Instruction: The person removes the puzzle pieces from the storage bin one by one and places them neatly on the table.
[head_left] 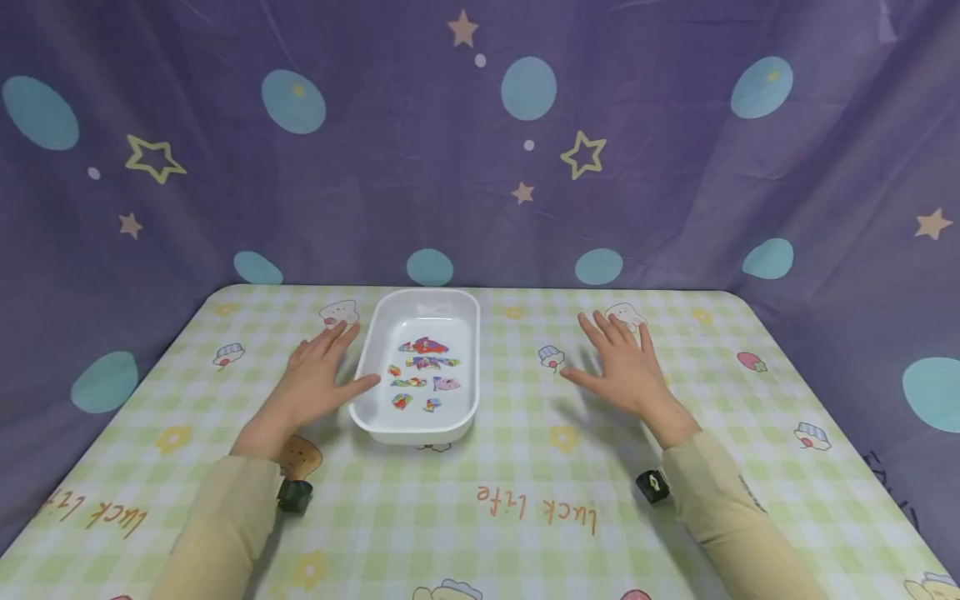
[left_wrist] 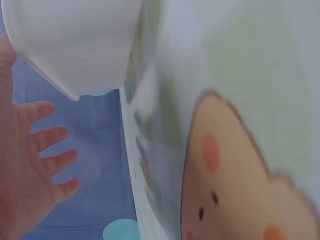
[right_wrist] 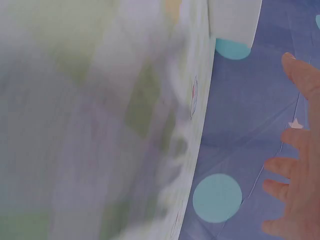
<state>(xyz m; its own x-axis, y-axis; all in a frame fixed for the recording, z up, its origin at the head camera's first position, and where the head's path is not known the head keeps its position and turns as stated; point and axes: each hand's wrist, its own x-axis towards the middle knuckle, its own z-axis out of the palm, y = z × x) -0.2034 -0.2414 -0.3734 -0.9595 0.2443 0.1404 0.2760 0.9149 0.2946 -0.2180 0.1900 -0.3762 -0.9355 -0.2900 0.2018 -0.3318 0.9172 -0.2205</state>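
A white plastic tray (head_left: 420,432) stands left of the table's middle, and its side wall (left_wrist: 75,45) fills the upper left of the left wrist view. Several small, brightly coloured cut-out pieces lie inside, among them a red and blue piece (head_left: 425,345) and a pink one (head_left: 446,383). My left hand (head_left: 318,371) is spread beside the tray's left side, with its thumb at or over the rim; whether it touches cannot be seen. Well to the right of the tray, my right hand (head_left: 621,367) hovers over the table with fingers spread, holding nothing.
A green checked cloth (head_left: 510,467) printed with cartoon figures and lettering covers the table. Behind it and at both sides hangs a purple curtain (head_left: 420,167) with stars and blue ovals. Dark wrist devices sit below each wrist, a left one (head_left: 295,496) and a right one (head_left: 652,486).
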